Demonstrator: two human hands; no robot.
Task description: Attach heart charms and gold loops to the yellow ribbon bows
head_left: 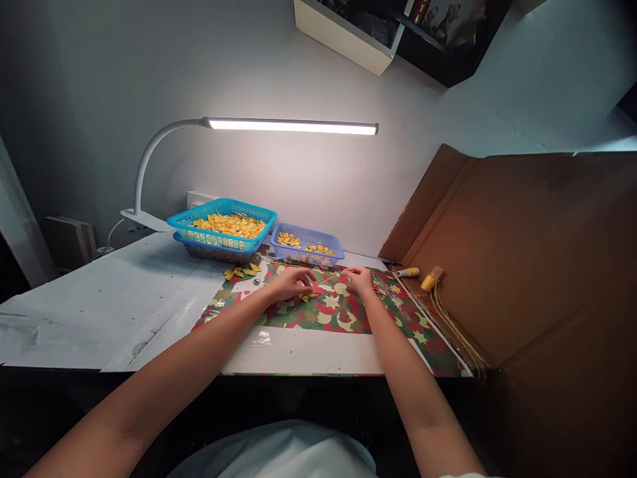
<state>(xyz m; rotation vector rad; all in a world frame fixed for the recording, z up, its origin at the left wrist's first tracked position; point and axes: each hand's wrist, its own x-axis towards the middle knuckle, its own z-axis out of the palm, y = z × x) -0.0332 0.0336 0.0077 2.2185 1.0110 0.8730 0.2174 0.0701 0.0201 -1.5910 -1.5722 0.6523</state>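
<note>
1. Head view: right hand (360, 280) pinches a thin strand (329, 278), fingertips together.
2. Strand runs toward left hand (291, 283), fingers curled; its hold I cannot tell.
3. Yellow bow (305, 297) lies just under those fingers.

Near the frame's centre, the left hand (293, 283) partly covers a yellow ribbon piece (305, 297); whether the thin strand (327, 279) reaches the right hand (359, 280) is too small to tell. The turquoise basket (223, 242) hides the inside of the blue basket (219, 252) beneath. Edges crop the wall shelf (343, 38) above, cardboard (537, 252) at right, 2 forearms (199, 352) below.
</note>
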